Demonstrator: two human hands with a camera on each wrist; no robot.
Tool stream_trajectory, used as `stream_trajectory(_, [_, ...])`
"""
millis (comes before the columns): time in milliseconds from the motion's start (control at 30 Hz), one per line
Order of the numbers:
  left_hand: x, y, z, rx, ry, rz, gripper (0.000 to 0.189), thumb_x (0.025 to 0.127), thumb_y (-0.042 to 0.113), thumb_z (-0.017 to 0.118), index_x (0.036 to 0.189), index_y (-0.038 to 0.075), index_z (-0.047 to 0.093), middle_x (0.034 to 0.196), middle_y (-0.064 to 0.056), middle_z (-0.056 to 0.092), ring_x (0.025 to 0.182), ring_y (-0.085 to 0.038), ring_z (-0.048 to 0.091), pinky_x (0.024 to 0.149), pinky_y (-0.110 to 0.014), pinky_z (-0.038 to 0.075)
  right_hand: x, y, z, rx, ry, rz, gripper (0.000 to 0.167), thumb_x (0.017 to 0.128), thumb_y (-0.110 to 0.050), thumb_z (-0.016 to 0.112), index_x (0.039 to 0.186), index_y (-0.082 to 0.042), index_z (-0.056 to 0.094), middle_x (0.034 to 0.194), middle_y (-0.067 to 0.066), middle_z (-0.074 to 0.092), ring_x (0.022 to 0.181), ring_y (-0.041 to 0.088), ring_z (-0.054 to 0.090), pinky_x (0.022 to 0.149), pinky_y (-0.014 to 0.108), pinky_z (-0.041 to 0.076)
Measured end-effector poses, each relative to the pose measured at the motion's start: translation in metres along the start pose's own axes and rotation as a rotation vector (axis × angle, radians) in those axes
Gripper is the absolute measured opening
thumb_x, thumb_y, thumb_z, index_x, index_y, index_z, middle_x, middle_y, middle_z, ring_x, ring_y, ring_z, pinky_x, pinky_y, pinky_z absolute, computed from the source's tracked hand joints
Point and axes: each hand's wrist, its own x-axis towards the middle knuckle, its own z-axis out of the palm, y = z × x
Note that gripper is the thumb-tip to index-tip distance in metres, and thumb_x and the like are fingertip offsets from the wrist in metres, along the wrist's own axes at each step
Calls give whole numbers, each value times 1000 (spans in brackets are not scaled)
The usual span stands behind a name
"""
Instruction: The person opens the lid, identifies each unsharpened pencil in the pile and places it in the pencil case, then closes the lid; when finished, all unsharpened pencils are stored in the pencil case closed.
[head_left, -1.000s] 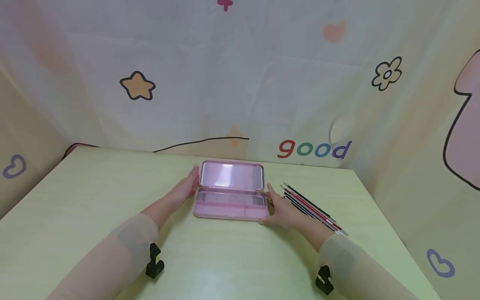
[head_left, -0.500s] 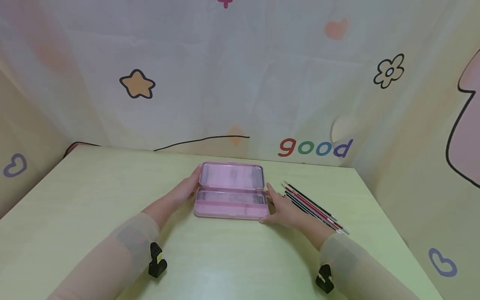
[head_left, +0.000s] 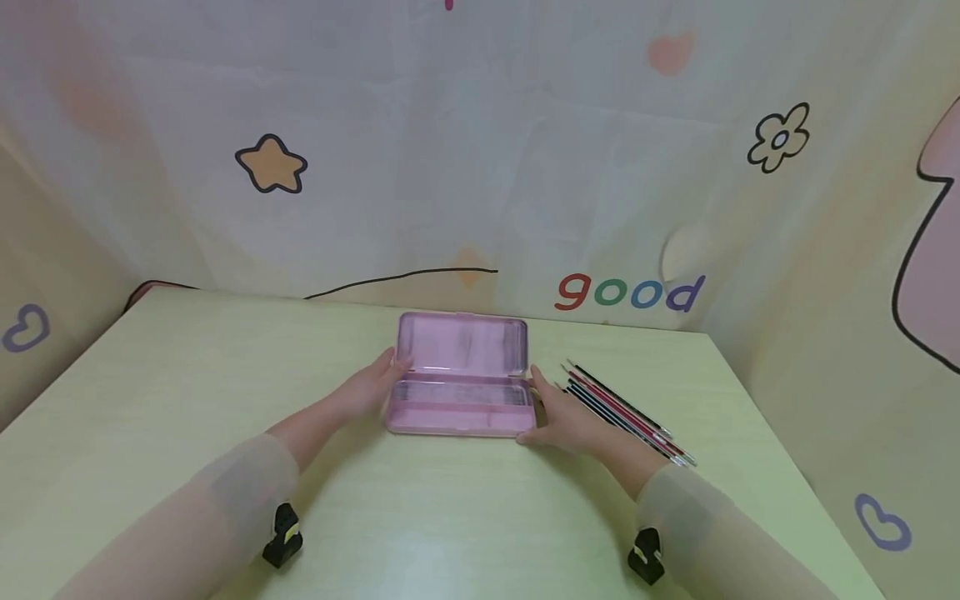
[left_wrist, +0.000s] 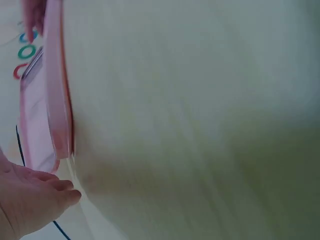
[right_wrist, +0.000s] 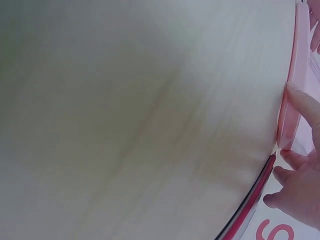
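Note:
A pink pencil case (head_left: pixel 457 419) lies with its lid (head_left: pixel 450 342) raised at the back, its inside facing the person. My left hand (head_left: pixel 363 390) is at the case's left end, with fingertips by the lid's lower left corner. In the left wrist view, that hand's fingers (left_wrist: pixel 62 190) are extended beside the hinge end; whether they touch it is unclear. My right hand (head_left: pixel 564 421) holds the case's right end, thumb at the front corner and fingers farther back along the side. In the right wrist view its thumb (right_wrist: pixel 302 105) presses the pink edge.
Several black and red pencils (head_left: pixel 622 415) lie slanting to the right of the case, partly behind the right hand and forearm. A printed cloth (head_left: pixel 420 183) stands behind the pale table (head_left: pixel 465 517). The case's raised lid is close to it.
The lid has tipped up a little, its top edge now higher. My left hand has shifted slightly nearer the person, its fingertips now over the lid's lower corner. The right hand has stayed put.

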Motion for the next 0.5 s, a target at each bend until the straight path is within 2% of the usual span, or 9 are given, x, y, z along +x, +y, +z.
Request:
stream_trajectory(33, [-3, -1, 2, 80, 0, 27, 74, 98, 50, 33, 147, -1, 12, 147, -25, 25, 136, -39, 19, 107, -55, 14, 0, 0, 0, -2, 0, 4, 110, 75, -32, 78, 149, -2, 2, 151, 13, 25, 138, 29, 22, 107, 45, 24])
stream_trajectory(100, [-9, -2, 5, 256, -2, 65, 75, 97, 47, 42, 146, -3, 13, 146, -25, 27, 135, -40, 21, 106, -58, 14, -1, 0, 0, -4, -3, 7, 110, 76, -32, 78, 149, -3, 2, 151, 14, 24, 138, 30, 22, 107, 46, 24])
stream_trajectory(167, [-16, -2, 9, 417, -12, 93, 80, 94, 49, 46, 146, -3, 14, 147, -24, 25, 136, -40, 18, 105, -61, 11, -2, 0, -1, -6, -5, 13, 109, 76, -32, 77, 149, -3, 2, 152, 14, 22, 138, 30, 21, 107, 46, 23])
stream_trajectory(233, [-22, -2, 11, 547, -24, 76, 91, 90, 57, 46, 147, -4, 9, 151, -22, 17, 138, -41, 9, 103, -64, 5, -2, 0, -1, -3, -10, 17, 109, 76, -31, 77, 149, -2, 1, 152, 14, 21, 138, 30, 20, 108, 46, 23])
stream_trajectory(267, [-24, -4, 12, 574, -30, 70, 96, 89, 60, 46, 148, -3, 4, 153, -20, 9, 139, -42, 4, 104, -64, 2, -2, 0, -1, -3, -12, 17, 109, 76, -31, 77, 149, -2, 1, 152, 14, 21, 138, 30, 20, 108, 45, 23])
stream_trajectory(300, [-26, -5, 13, 594, -33, 67, 98, 88, 63, 45, 148, -2, 2, 154, -19, 8, 139, -41, 3, 104, -64, 2, -2, 0, 0, -3, -15, 15, 109, 76, -31, 77, 149, -2, 1, 152, 15, 20, 138, 30, 20, 108, 45, 23])
stream_trajectory(500, [-29, -12, 10, 676, -35, 43, 103, 83, 72, 41, 149, 2, 4, 154, -19, 10, 138, -42, 5, 104, -64, 3, -2, -1, 0, 10, -10, 7, 108, 77, -29, 77, 149, -2, 2, 152, 14, 20, 138, 29, 20, 108, 45, 22])
